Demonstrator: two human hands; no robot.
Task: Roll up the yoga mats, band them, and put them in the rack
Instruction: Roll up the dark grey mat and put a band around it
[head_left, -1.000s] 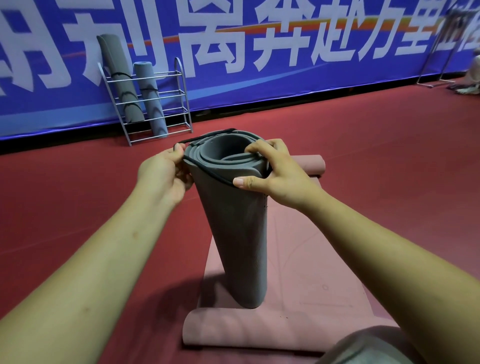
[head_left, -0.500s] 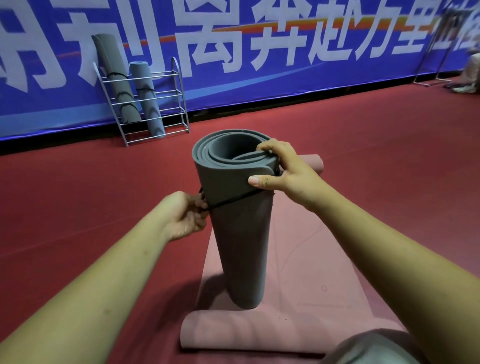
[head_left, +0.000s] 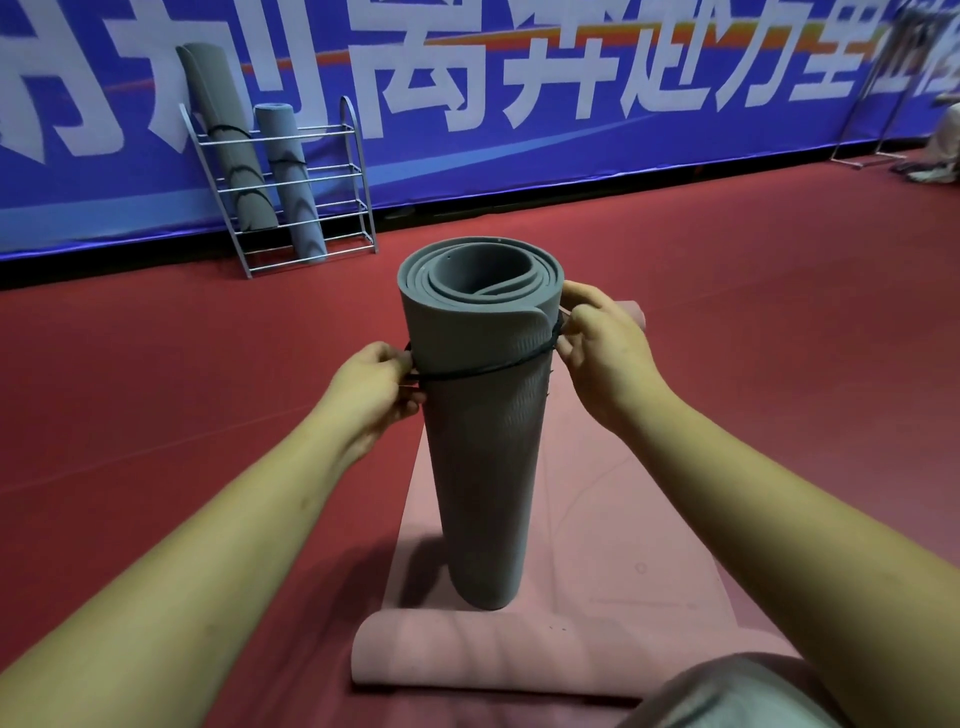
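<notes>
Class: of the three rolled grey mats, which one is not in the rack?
The near mat, standing on end on the pink mat; the other two lean in the rack.

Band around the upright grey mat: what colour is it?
The band is black, seen best in the head view.

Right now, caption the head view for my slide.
Upright grey mat, black band around it held by left hand and right hand.
</notes>
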